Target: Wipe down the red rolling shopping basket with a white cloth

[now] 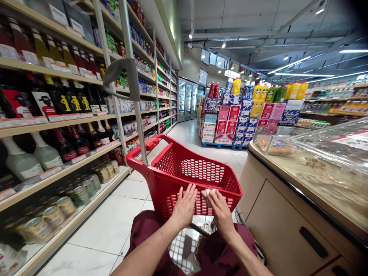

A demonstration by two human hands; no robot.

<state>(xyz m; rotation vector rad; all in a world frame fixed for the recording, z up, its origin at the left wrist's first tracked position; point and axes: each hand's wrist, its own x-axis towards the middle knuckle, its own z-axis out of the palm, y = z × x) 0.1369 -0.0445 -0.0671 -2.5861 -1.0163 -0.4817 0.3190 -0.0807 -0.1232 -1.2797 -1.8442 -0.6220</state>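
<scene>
- Red basket (155, 184) stands just in front of my knees, between the drink shelves (86, 215) on my left and the counter (293, 218) on my right.
- My left hand (184, 205) lies flat, fingers straight and close together, seemingly resting on the near wall with the tips up by the rim; it grips nothing.
- My right hand (220, 211) has its thumb and bent fingers closed on a white wad (207, 194) at the same wall; paper or cloth, I cannot tell.
- I judge the wad light, soft and easily crushed, so a loose pinch with the fingers spread behind it should do.
- Moulded plastic, by the look of it: I expect the basket to be stiff, light for its bulk and smooth under my fingers. Its lattice may flex a little, and the hole edges could catch the wad.
- For steadying, I would take the thick rim; for pulling, the grey grip (132, 78) on the metal pole (140, 132).
</scene>
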